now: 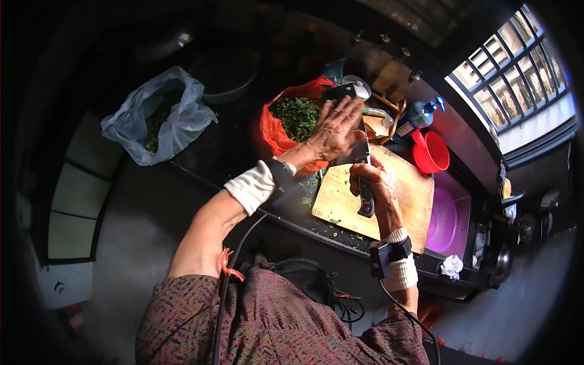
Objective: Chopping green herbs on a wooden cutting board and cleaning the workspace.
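My right hand (378, 185) grips the dark riveted handle of a kitchen cleaver (366, 196) above a wooden cutting board (401, 200). The cleaver's blade points away from me, and my left hand (335, 130) lies flat against or just over it, with the fingers extended and the palm side hidden. Just left of that hand a red plastic bag (269, 132) stands full of chopped green leaves (296, 117). Small green scraps lie on the board and on the dark counter beside it.
A pale plastic bag (182, 123) with greens stands on the counter's left part. Right of the board are a red dipper (433, 153), a blue pump bottle (419, 115) and a sink holding a purple basin (440, 221). A crumpled white wad (451, 267) lies near the front edge.
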Demonstrator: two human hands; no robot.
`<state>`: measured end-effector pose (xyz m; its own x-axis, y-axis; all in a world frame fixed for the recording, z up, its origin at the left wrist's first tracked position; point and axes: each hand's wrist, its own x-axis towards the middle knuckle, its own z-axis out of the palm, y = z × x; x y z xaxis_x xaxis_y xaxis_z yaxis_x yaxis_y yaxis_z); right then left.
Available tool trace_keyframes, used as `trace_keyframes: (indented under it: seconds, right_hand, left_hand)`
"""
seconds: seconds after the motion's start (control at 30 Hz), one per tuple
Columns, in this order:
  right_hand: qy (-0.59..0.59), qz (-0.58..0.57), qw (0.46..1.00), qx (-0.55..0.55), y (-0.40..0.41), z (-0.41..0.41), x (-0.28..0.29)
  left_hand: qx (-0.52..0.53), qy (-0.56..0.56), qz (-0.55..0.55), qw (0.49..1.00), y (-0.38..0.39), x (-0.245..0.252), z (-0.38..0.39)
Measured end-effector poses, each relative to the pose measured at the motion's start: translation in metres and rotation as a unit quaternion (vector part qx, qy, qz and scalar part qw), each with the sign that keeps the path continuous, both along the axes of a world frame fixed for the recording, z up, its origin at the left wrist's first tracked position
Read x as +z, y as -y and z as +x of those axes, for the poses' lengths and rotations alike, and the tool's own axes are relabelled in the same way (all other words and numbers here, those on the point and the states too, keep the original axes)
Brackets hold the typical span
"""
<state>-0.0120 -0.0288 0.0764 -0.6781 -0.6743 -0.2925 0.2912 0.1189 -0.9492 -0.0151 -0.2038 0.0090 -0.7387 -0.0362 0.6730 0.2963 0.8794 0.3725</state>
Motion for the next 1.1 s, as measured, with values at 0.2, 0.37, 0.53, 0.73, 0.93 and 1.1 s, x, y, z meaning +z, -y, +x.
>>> trace_keyframes:
  seconds: [0.2, 0.37, 0.53, 0.73, 0.93, 1.1]
  right_hand:
    - [0.005, -0.02, 1.0, -0.024, -0.004, 0.003, 0.002]
    - [-0.019, -0.034, 0.999, -0.033, -0.009, -0.009, 0.001]
    - [-0.035, -0.044, 0.998, -0.011, -0.011, -0.005, 0.003]
    - [-0.089, -0.027, 0.996, -0.012, -0.011, -0.001, 0.018]
    - [-0.13, -0.007, 0.992, -0.01, -0.024, -0.004, 0.017]
    - [-0.637, 0.217, 0.739, 0.034, -0.045, -0.019, 0.009]
  left_hand:
    - [0.176, 0.063, 0.043, 0.981, 0.056, -0.017, 0.019]
    - [-0.083, 0.02, 0.019, 0.996, -0.028, 0.009, 0.016]
    - [0.085, 0.178, -0.018, 0.98, 0.036, -0.01, 0.034]
    - [-0.058, -0.025, 0.062, 0.996, -0.005, 0.018, 0.025]
    - [0.114, 0.093, -0.001, 0.989, 0.032, -0.002, 0.021]
    - [0.158, -0.104, 0.165, 0.968, 0.061, 0.006, 0.032]
